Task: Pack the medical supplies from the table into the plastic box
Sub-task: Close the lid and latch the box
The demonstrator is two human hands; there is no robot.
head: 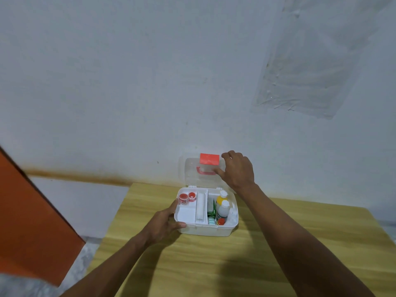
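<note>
A white plastic box (pixel 205 230) stands on the wooden table (pixel 257 264) near the wall. Its clear lid (pixel 190 172), with a red latch (pixel 209 159) and a red handle (pixel 204 171), stands upright. My right hand (pixel 237 170) grips the lid's right edge. My left hand (pixel 165 221) holds the box's front left corner. In the box's tray sit two small red-capped jars (pixel 187 197) and a white roll (pixel 201 207). To their right lie a green packet (pixel 212 209), two white-capped bottles (pixel 222 205) and a small red cap (pixel 221 221).
The table's far edge meets a pale wall (pixel 150 82). An orange panel (pixel 32 221) stands to the left, over a grey floor (pixel 83 260). A clear plastic sheet (pixel 310 61) is stuck to the wall at upper right.
</note>
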